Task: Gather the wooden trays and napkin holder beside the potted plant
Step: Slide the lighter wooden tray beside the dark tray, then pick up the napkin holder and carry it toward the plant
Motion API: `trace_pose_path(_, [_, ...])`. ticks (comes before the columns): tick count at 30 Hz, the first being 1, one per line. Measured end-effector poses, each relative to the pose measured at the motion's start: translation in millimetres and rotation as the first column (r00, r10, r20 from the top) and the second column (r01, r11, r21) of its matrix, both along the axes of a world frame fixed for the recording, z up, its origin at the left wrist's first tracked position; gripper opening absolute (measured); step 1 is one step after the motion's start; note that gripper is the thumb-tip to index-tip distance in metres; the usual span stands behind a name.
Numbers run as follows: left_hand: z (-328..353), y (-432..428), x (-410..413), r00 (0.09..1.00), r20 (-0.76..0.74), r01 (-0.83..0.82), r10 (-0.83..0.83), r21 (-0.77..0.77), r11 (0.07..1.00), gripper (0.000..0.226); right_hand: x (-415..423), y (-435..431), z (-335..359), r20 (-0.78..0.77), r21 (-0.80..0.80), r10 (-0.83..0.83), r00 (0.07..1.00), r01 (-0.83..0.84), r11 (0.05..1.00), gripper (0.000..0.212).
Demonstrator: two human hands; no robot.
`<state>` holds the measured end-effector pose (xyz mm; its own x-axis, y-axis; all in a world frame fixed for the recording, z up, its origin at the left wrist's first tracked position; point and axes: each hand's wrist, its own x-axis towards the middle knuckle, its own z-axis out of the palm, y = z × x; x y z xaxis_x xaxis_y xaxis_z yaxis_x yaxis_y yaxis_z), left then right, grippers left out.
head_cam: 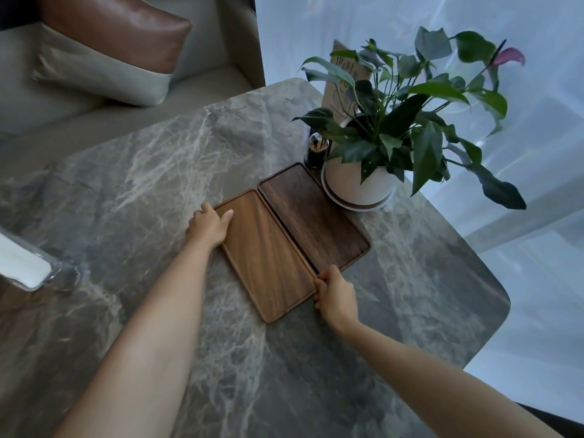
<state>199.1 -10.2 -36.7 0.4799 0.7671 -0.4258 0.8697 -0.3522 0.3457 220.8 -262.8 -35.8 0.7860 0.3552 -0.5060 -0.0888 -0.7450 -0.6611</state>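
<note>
Two wooden trays lie side by side on the marble table [132, 172]. The lighter tray [268, 257] is on the left, and the darker tray [313, 213] touches it on the right, reaching the potted plant [360, 184] in its white pot. My left hand [208, 224] grips the lighter tray's far left corner, thumb on its inner face. My right hand [335, 294] holds the same tray's near right edge, where the two trays meet. At the far left edge stands a clear napkin holder [25, 267] with white napkins, away from the plant.
A dark toothpick jar [316, 151] stands just left of the pot. A brown card sign [344, 86] rises behind the leaves. A sofa with a brown and grey cushion [107, 49] sits beyond the table's far edge. The table's rounded right edge drops off near the window.
</note>
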Motion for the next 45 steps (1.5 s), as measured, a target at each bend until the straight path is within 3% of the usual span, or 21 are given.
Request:
trace_pose_path(18, [9.4,-14.2,-12.7,0.999,0.01,0.031,-0.031,0.014,0.999,0.066,11.4,1.6,5.8,0.046,-0.076,0.056,0.997,-0.052,0.996,0.02])
trace_pose_path(25, [38.1,-8.7,-61.1,0.994,0.063,0.073,-0.085,0.167,0.983,0.051,14.3,19.7,48.4,0.191,-0.115,0.191,0.963,-0.171,0.979,0.025])
trace_pose_path(30, [72.4,-0.9,-104.4,0.977,0.209,-0.004,-0.039,0.203,0.979,0.053,-4.3,70.3,88.1,0.33,-0.068,0.311,0.891,-0.306,0.95,0.025])
trace_pose_path(33, [90.9,7.5,-136.5,0.959,0.281,-0.043,-0.03,0.249,0.967,0.055,-23.6,107.7,108.7,0.384,0.007,0.374,0.844,-0.407,0.913,0.041])
trace_pose_path(39, [121.6,46.9,-205.3,0.948,0.317,-0.144,0.022,0.365,0.92,0.06,-75.7,176.9,136.9,0.489,0.023,0.571,0.66,-0.664,0.748,0.066])
trace_pose_path(41, [126.9,63.8,-226.5,0.938,0.341,-0.19,0.058,0.368,0.91,0.068,-94.5,197.3,140.1,0.508,0.014,0.615,0.602,-0.72,0.693,0.07])
trace_pose_path(45, [126.5,102.1,-259.0,0.94,0.307,-0.255,0.15,0.339,0.906,0.059,-130.6,235.7,137.2,0.516,-0.008,0.67,0.534,-0.779,0.627,0.08])
